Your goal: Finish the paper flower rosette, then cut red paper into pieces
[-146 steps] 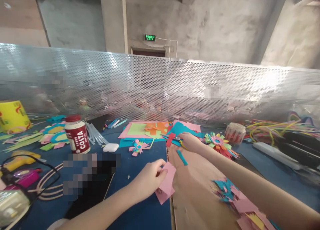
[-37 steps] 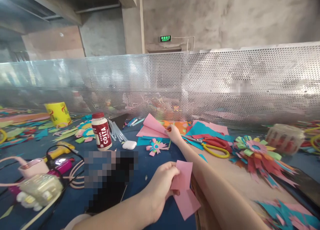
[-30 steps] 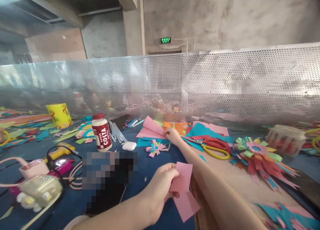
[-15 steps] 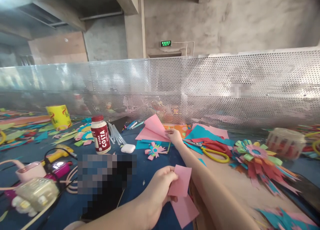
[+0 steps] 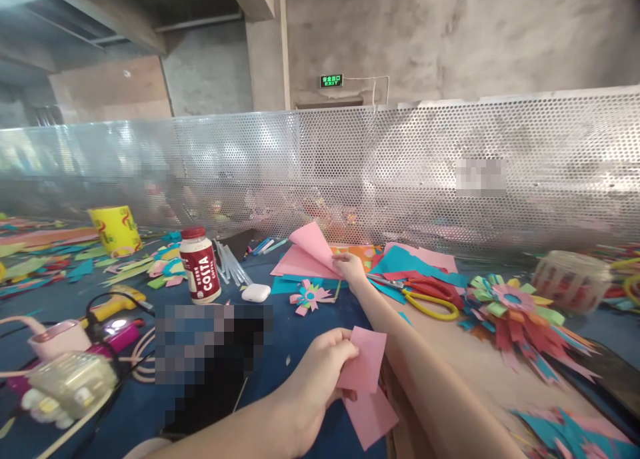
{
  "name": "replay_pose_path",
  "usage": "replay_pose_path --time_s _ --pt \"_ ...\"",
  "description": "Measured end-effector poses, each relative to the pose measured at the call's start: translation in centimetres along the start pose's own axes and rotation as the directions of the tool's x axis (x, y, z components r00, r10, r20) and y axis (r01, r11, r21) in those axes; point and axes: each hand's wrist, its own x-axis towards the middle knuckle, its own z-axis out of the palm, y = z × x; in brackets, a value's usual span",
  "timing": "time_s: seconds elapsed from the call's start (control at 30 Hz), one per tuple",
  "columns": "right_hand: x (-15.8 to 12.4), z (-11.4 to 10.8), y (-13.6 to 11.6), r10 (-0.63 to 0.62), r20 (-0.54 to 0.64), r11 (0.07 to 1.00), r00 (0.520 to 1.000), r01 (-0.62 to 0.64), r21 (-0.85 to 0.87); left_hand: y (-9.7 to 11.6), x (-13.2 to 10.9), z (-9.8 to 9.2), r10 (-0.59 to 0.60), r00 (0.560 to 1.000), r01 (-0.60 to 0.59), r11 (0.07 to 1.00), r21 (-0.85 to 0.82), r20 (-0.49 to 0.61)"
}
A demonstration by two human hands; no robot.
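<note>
My left hand (image 5: 320, 369) pinches a small pink paper piece (image 5: 365, 359) near the front of the blue table; another pink piece (image 5: 370, 416) lies under it. Far across the table, my right hand (image 5: 353, 269) grips the corner of a pink sheet (image 5: 307, 249) and lifts it off a stack of coloured papers (image 5: 350, 252). A small paper flower (image 5: 310, 294) lies just before that hand. Red and yellow scissors (image 5: 425, 292) rest to its right.
A Costa bottle (image 5: 200, 272), white earbud case (image 5: 256, 292) and glue sticks (image 5: 233, 262) stand left of the stack. A glue gun (image 5: 117, 302) and cables lie front left. A large paper flower (image 5: 515, 312) and plastic jar (image 5: 570, 279) sit right. Perforated metal screen (image 5: 350, 172) closes the back.
My right hand left the scissors area, reached the stack and is curling the pink sheet higher. My left hand keeps holding the pink piece, hardly moving.
</note>
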Motion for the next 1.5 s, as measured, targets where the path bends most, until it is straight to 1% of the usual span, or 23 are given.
replay_pose_path --time_s 0.07,0.13,0.2,0.27,0.37,0.43,0.5,0.63,0.77,0.9,1.03,1.13,1.2,1.33,1.43,1.5 --pt "-0.1 -0.8 -0.5 0.001 -0.048 0.996 0.999 -0.006 -0.092 -0.1 0.1 0.0 -0.006 1.0 0.006 1.0 0.004 0.01" --pt "-0.4 -2.0 -1.0 -0.01 -0.133 0.978 0.991 -0.018 -0.21 -0.1 0.1 0.0 -0.008 1.0 0.008 1.0 0.013 0.013" --pt "-0.8 -3.4 -1.1 -0.041 -0.223 0.938 0.974 -0.04 -0.344 0.0 0.0 0.0 -0.009 1.0 0.009 1.0 0.022 0.01" --pt "-1.2 -4.6 -0.6 -0.068 -0.269 0.88 0.961 -0.07 -0.47 0.1 -0.2 0.1 -0.012 1.0 0.012 0.999 0.03 0.007" --pt "-1.8 -5.7 0.7 -0.029 -0.262 0.782 0.965 -0.142 -0.607 0.3 -0.2 0.2 -0.014 1.0 0.013 0.999 0.04 0.017" --pt "-1.9 -5.8 1.4 0.021 -0.242 0.723 0.97 -0.182 -0.667 0.3 -0.2 0.2 -0.009 1.0 0.008 0.999 0.047 0.026" --pt "-1.7 -5.8 1.6 0.048 -0.214 0.679 0.976 -0.189 -0.709 0.4 -0.2 0.2 -0.011 1.0 0.009 0.998 0.057 0.029" --pt "-1.5 -5.6 0.6 0.062 -0.179 0.634 0.982 -0.177 -0.752 0.6 -0.2 0.3 -0.016 0.999 0.014 0.997 0.072 0.031" --pt "-1.3 -6.0 -0.5 0.076 -0.186 0.629 0.98 -0.192 -0.754 0.6 -0.4 0.3 -0.01 0.999 0.006 0.995 0.095 0.041" --pt "-1.3 -6.4 0.0 0.095 -0.168 0.61 0.981 -0.191 -0.769 0.5 -0.4 0.3 -0.004 0.999 -0.002 0.993 0.114 0.048" --pt "-1.9 -6.3 0.8 0.091 -0.136 0.558 0.987 -0.163 -0.814 0.3 -0.4 0.3 0.012 0.999 -0.018 0.992 0.121 0.048" --pt "-2.3 -6.2 0.6 0.047 -0.112 0.521 0.993 -0.12 -0.845 0.3 -0.5 0.3 0.019 0.998 -0.026 0.99 0.137 0.057" --pt "-2.3 -6.1 0.2 0.041 -0.113 0.509 0.993 -0.118 -0.853 0.3 -0.5 0.3 0.019 0.998 -0.028 0.989 0.147 0.06" --pt "-2.0 -6.4 -0.2 0.061 -0.123 0.523 0.991 -0.137 -0.842 0.2 -0.5 0.2 0.039 0.998 -0.047 0.987 0.152 0.057" --pt "-1.7 -6.8 -0.1 0.085 -0.102 0.568 0.991 -0.133 -0.812 0.2 -0.5 0.2 0.045 0.996 -0.056 0.987 0.15 0.07" --pt "-1.4 -7.1 -0.1 0.103 -0.116 0.613 0.988 -0.155 -0.775 0.4 -0.5 0.2 0.052 0.996 -0.061 0.988 0.143 0.068"
